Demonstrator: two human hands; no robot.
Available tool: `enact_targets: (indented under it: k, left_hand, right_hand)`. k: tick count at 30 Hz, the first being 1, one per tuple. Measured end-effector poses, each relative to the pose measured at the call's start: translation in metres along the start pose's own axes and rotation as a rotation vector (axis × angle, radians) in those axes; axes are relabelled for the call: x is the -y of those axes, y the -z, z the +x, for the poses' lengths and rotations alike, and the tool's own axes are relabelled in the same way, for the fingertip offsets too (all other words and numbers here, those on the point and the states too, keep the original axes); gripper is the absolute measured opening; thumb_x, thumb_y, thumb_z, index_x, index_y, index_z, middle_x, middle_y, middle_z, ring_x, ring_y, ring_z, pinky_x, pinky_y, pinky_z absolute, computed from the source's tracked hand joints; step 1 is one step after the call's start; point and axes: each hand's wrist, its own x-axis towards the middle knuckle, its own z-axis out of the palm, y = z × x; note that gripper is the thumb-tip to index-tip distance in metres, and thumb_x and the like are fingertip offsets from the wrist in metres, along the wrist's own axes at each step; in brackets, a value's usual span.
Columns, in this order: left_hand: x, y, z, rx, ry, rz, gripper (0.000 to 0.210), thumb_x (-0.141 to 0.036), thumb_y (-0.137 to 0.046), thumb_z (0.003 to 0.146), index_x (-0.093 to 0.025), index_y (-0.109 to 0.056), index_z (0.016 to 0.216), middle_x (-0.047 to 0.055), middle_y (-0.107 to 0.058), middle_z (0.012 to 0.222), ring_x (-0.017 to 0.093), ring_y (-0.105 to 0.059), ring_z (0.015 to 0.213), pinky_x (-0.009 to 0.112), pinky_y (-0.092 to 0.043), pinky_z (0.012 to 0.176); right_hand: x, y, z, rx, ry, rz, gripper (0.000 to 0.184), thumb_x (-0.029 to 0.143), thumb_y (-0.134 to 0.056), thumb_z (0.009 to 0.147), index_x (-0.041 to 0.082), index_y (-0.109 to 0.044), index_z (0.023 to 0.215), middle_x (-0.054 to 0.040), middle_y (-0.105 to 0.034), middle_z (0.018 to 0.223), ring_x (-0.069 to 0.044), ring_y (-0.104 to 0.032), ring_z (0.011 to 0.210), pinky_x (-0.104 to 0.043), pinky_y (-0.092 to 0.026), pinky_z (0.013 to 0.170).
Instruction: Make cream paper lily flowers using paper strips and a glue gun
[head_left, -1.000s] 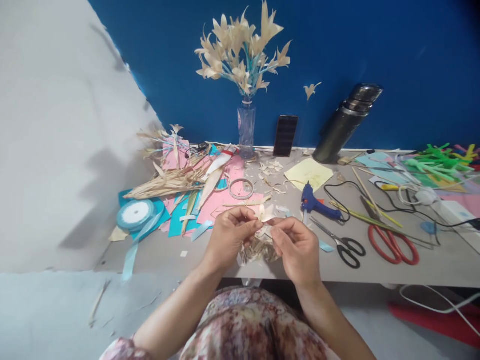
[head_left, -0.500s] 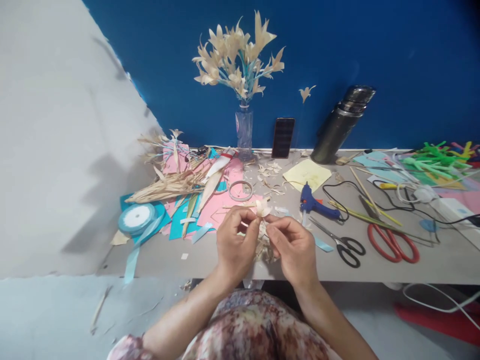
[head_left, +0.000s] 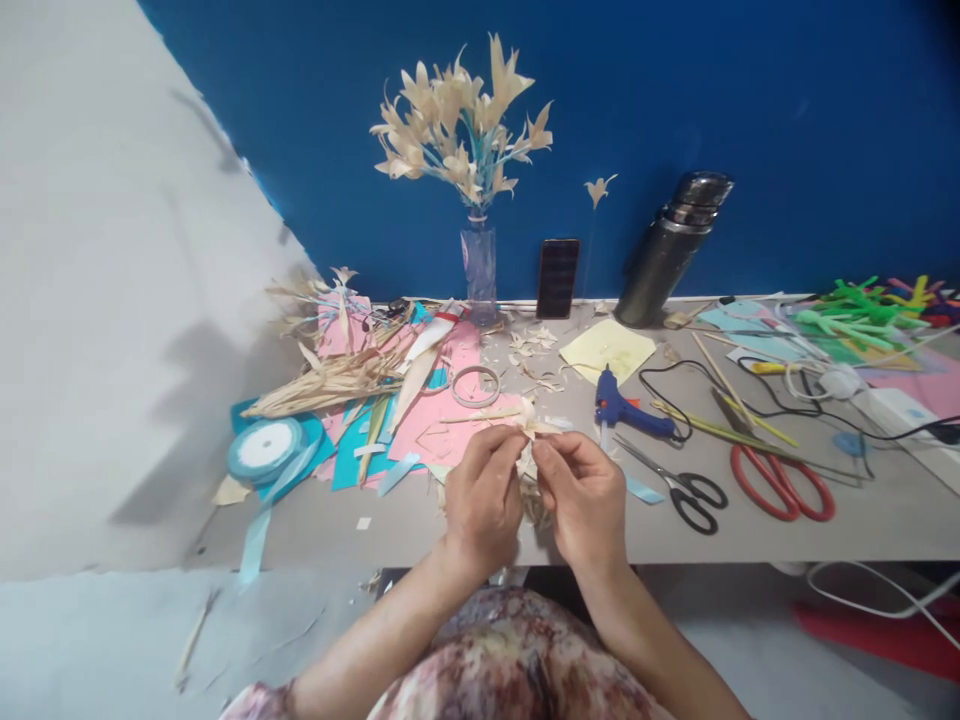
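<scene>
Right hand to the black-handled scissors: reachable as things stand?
Probably yes: the black-handled scissors lie uncovered on the table, close beside the right hand, though that hand seems busy with the pale flower.

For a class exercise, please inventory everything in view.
Bouquet: one, cream, in bottle
Lone flower: one, cream, right of bouquet
Phone: one, dark, against wall
Flask: one, dark, right of phone
Ribbon spool: one, light blue, left
Dried husks: many, straw, left
Ring: one, pale, on pink paper
Glue gun: one, blue, centre-right
Sheet: one, yellow, behind glue gun
Small scissors: one, black-handled, right
Large scissors: one, red-handled, farther right
Pipe cleaners: many, mostly green, far right
Power strip: one, white, right edge
Table: one, grey, across middle
Held flower: one, cream, centre
Left hand, right hand: one each, bare, centre
</scene>
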Motion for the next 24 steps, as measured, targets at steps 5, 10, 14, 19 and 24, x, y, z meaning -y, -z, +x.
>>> enact_targets:
  k: [5, 10, 14, 19, 24]
  left_hand:
    - [-0.01, 0.008, 0.017, 0.068, 0.162, -0.171, 0.013, -0.017, -0.066, 0.087, -0.022, -0.078, 0.084, 0.007, -0.072, 0.088, 0.019, -0.067, 0.083, 0.029, -0.056, 0.074]
    - [-0.007, 0.005, 0.025, 0.081, 0.429, -0.38, 0.017, -0.014, -0.07, 0.079, -0.019, -0.069, 0.062, 0.003, -0.065, 0.074, 0.015, -0.062, 0.071, 0.023, -0.048, 0.062]
    - [-0.003, 0.003, 0.024, 0.073, 0.505, -0.439, 0.027, -0.019, -0.074, 0.078, -0.018, -0.057, 0.057, 0.001, -0.061, 0.068, 0.014, -0.059, 0.068, 0.023, -0.047, 0.062]
    - [0.001, 0.004, 0.019, 0.041, 0.462, -0.32, 0.011, -0.026, -0.078, 0.08, -0.02, -0.07, 0.085, 0.002, -0.067, 0.083, 0.014, -0.061, 0.072, 0.022, -0.048, 0.062]
    - [0.004, 0.003, 0.015, 0.063, 0.223, -0.213, 0.004, -0.02, -0.069, 0.089, -0.021, -0.072, 0.09, 0.004, -0.069, 0.092, 0.017, -0.064, 0.086, 0.025, -0.05, 0.072]
  right_hand:
    - [0.0, 0.003, 0.004, 0.013, -0.04, 0.049, 0.031, 0.044, -0.083, 0.079, 0.018, -0.067, 0.078, 0.0076, -0.049, 0.047, -0.006, -0.037, 0.039, -0.019, -0.027, 0.039]
    - [-0.004, 0.002, 0.004, 0.04, -0.093, 0.124, 0.03, 0.042, -0.084, 0.079, 0.017, -0.067, 0.075, 0.0082, -0.047, 0.044, -0.005, -0.034, 0.04, -0.018, -0.024, 0.041]
    - [-0.004, 0.004, 0.002, 0.066, -0.086, 0.121, 0.028, 0.041, -0.082, 0.081, 0.017, -0.069, 0.077, 0.0071, -0.05, 0.046, -0.005, -0.037, 0.041, -0.018, -0.026, 0.042]
    - [-0.001, 0.004, 0.002, 0.081, -0.067, 0.117, 0.027, 0.04, -0.082, 0.082, 0.017, -0.068, 0.078, 0.0074, -0.05, 0.047, -0.005, -0.037, 0.041, -0.018, -0.026, 0.041]
    - [-0.002, 0.004, 0.001, 0.118, -0.061, 0.103, 0.026, 0.04, -0.081, 0.084, 0.017, -0.07, 0.08, 0.0067, -0.053, 0.05, -0.004, -0.041, 0.041, -0.016, -0.029, 0.041]
